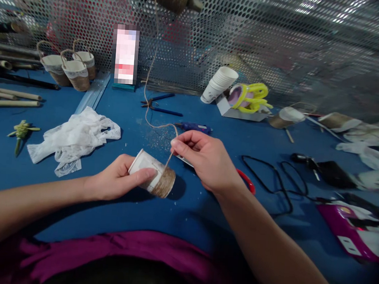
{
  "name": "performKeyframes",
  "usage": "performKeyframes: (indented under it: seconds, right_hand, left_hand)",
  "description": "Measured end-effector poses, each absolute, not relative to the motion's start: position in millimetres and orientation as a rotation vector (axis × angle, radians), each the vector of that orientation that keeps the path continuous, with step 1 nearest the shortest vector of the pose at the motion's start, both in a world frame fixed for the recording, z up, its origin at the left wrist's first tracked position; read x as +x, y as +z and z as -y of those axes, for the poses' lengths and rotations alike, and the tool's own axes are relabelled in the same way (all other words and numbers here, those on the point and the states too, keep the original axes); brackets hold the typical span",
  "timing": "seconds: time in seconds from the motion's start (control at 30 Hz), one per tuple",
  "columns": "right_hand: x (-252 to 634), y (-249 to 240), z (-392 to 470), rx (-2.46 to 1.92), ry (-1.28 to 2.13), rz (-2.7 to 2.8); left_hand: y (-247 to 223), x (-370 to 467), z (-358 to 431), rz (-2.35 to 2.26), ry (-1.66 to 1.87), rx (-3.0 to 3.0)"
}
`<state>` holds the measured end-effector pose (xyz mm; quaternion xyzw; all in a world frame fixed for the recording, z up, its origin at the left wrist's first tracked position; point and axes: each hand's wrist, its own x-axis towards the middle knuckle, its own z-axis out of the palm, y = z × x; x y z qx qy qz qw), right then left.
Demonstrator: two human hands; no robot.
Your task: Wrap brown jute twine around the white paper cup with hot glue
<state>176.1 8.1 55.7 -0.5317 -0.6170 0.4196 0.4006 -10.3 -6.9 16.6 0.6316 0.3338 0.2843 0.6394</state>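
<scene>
The left hand [117, 178] grips a paper cup [158, 181] just beside the right hand [206, 160], which pinches string [168, 160]. The cup's bottom end is wrapped; the part toward the rim is bare, seemingly unfinished.

blue tabletop [129, 112], perforated metal screen [189, 47]

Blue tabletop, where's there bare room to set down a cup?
Bare patches show between the white lace and the pliers, and between the right hand, the white box and the black cable. It's crowded at the back left, with handled cups and sticks, and along the right, with the cable and a purple device.
</scene>
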Motion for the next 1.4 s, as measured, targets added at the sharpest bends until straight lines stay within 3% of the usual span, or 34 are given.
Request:
performKeyframes:
  seconds: [0.53,1.4]
  right_hand:
    - [171.1,55.6,-5.5,-1.396,1.128,1.639]
    - [167.9,40.4,-7.1,-1.386,1.295,1.635]
  left_hand:
    - [22.6,-14.6,7.0,-0.612,0.900,2.020]
    - [22.2,-12.7,7.7,-0.554,1.009,1.947]
